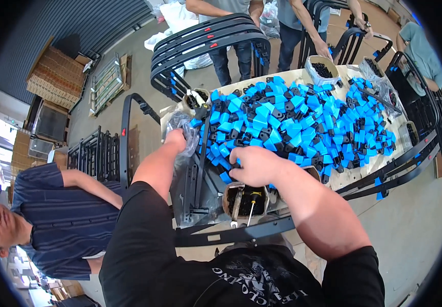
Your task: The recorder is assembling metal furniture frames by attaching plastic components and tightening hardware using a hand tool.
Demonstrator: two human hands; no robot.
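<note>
My left hand (176,139) is closed on a crumpled clear plastic bag (185,125) at the left side of the table. My right hand (254,166) reaches over the near left edge of a large pile of blue and black plastic parts (292,115). Its thumb and forefinger are apart, curved over the parts, and I see nothing held between them. Below that hand stands a tub (231,202) of small black pieces, with a screwdriver (252,207) and a wrench-like tool in it. Black metal bars (193,179) lie between my forearms.
A curved black frame bar (231,234) runs along the near edge. Further tubs (322,70) of dark hardware stand around the pile. Co-workers handle stacked black frames (208,38) across the table. Another person (67,215) stands at my left. Boxes (57,77) are stacked far left.
</note>
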